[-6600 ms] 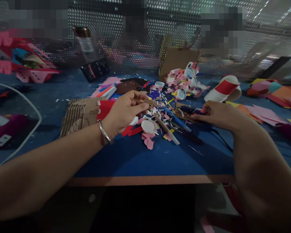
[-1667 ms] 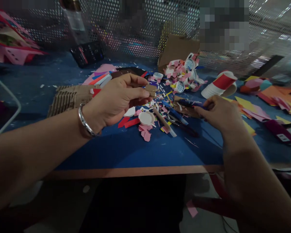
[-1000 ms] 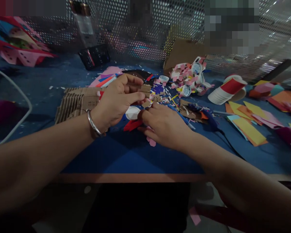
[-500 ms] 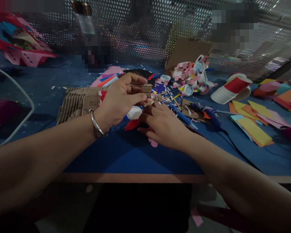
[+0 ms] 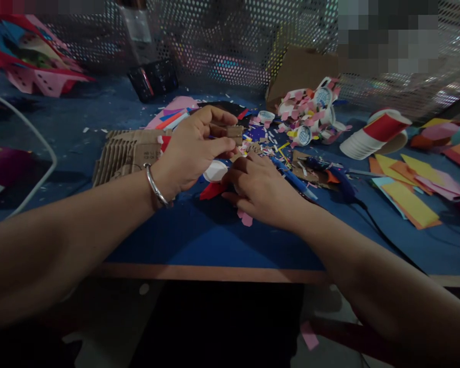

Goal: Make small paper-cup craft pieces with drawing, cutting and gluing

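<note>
My left hand (image 5: pixel 193 151), with a metal bangle at the wrist, pinches a small brown cardboard piece (image 5: pixel 234 132) between thumb and fingers above the blue table (image 5: pixel 199 240). My right hand (image 5: pixel 258 189) lies palm down on a heap of paper scraps (image 5: pixel 266 148), fingers curled over something I cannot make out. A white round lid (image 5: pixel 215 171) and a red paper strip (image 5: pixel 210 191) lie between the two hands. A blue pen (image 5: pixel 296 179) rests just right of my right hand.
Corrugated cardboard (image 5: pixel 128 153) lies to the left. A stack of red and white paper cups (image 5: pixel 375 137) lies on its side at right, beside coloured paper sheets (image 5: pixel 410 194). A glue gun (image 5: pixel 339 179) with a black cord, small pots, a bottle and a perforated metal screen (image 5: pixel 230 46) stand behind.
My right hand left the glue gun at the right and came left onto the scrap heap below my left hand. My left hand keeps its grip on the cardboard piece.
</note>
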Motion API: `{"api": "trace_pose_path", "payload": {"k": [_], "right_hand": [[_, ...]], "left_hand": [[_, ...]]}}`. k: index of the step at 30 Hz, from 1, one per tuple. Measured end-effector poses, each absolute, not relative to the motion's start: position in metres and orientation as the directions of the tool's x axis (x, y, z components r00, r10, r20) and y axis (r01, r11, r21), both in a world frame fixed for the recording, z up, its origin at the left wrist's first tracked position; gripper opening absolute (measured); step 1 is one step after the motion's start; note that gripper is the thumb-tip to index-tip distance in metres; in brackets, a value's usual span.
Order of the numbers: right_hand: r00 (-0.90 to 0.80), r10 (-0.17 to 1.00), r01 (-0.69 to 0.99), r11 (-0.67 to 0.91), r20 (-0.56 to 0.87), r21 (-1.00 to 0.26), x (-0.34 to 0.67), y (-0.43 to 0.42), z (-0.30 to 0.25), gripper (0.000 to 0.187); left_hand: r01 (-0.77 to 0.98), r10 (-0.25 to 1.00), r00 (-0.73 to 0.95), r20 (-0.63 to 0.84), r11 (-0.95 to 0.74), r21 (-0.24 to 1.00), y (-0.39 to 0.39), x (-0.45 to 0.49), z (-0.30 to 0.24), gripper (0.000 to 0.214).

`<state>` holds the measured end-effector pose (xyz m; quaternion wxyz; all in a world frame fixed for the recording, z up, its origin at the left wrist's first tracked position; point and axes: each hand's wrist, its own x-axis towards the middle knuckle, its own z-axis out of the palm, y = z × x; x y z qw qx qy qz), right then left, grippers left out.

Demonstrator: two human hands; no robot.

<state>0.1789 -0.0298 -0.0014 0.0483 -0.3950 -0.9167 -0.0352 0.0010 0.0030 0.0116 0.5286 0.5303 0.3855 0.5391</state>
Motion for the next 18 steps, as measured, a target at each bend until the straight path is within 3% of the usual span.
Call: {"api": "trace_pose_path", "payload": {"k": [18], "right_hand": [[-0.707, 0.694, 0.703, 0.71, 0.131, 0.035, 0.164, -0.028, -0.007, 0.032]], "left_hand": [[-0.162, 0.981, 0.13, 0.14, -0.118, 0.98, 0.002, 0.004, 0.012, 0.029]]}}
